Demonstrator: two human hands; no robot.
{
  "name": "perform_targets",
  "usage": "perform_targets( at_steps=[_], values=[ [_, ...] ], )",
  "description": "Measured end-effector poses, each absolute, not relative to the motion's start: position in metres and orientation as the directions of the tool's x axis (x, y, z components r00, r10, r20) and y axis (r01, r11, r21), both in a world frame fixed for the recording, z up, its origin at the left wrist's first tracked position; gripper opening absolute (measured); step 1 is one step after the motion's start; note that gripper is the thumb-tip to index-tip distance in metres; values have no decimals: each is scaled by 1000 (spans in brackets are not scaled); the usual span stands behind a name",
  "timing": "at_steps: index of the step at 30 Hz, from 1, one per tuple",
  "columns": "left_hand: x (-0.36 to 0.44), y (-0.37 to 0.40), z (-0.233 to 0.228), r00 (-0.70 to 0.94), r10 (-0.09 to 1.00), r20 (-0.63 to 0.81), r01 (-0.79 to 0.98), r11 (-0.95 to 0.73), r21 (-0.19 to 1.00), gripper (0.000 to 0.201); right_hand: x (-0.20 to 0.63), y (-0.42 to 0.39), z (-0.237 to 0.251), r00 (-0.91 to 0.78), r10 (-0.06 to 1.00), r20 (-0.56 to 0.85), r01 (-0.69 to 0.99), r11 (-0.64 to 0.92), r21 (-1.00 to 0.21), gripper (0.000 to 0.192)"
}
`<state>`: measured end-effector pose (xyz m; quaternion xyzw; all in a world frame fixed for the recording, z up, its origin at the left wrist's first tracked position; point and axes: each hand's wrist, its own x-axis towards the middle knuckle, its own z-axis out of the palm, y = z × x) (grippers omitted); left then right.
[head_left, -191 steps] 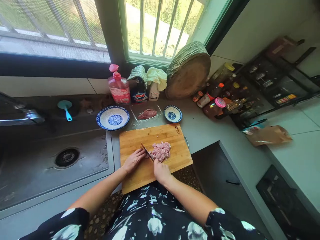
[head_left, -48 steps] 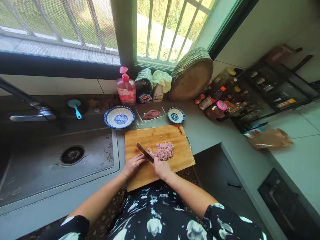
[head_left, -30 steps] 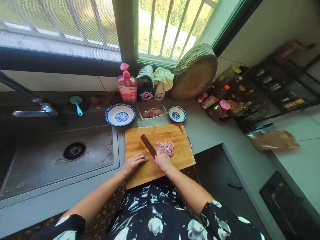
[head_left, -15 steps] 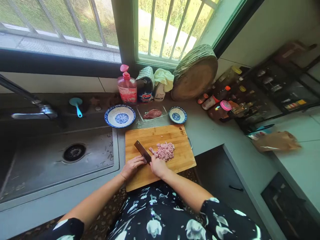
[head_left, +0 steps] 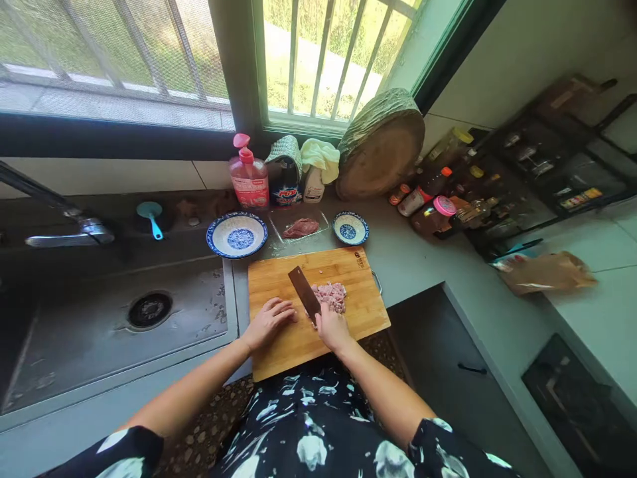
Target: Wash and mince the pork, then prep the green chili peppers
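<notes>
My right hand (head_left: 332, 326) grips the handle of a cleaver (head_left: 304, 292), its broad blade slanting up and to the left over the wooden cutting board (head_left: 279, 282). Right beside the blade lies a heap of chopped pink meat (head_left: 332, 296), partly hidden by the cleaver and the hand. My left hand (head_left: 270, 322) rests on the left part of the board, fingers stretched out and apart from the blade, with nothing visible in it. Behind the board, a piece of raw meat (head_left: 300, 228) lies on a clear tray or wrap.
A larger blue-rimmed bowl (head_left: 237, 235) and a smaller one (head_left: 351, 228) flank the raw meat. Behind stand a pink soap bottle (head_left: 249, 182) and a round wooden block (head_left: 383, 156). The sink (head_left: 179, 292) is at left; sauce bottles (head_left: 423, 199) stand at right.
The cleaver and my right hand have moved right, up against the chopped meat. My left hand has come away from the blade, its fingers straighter. The camera view has shifted slightly.
</notes>
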<state>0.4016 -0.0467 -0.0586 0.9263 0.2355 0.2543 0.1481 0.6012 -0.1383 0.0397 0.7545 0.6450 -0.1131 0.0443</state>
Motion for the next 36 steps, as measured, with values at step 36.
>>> perform_targets(
  at_steps=[36],
  values=[
    [407, -53, -74, 696, 458, 553, 302, -885, 353, 23, 566, -127, 29, 27, 978, -205, 999, -36, -37, 27]
  ],
)
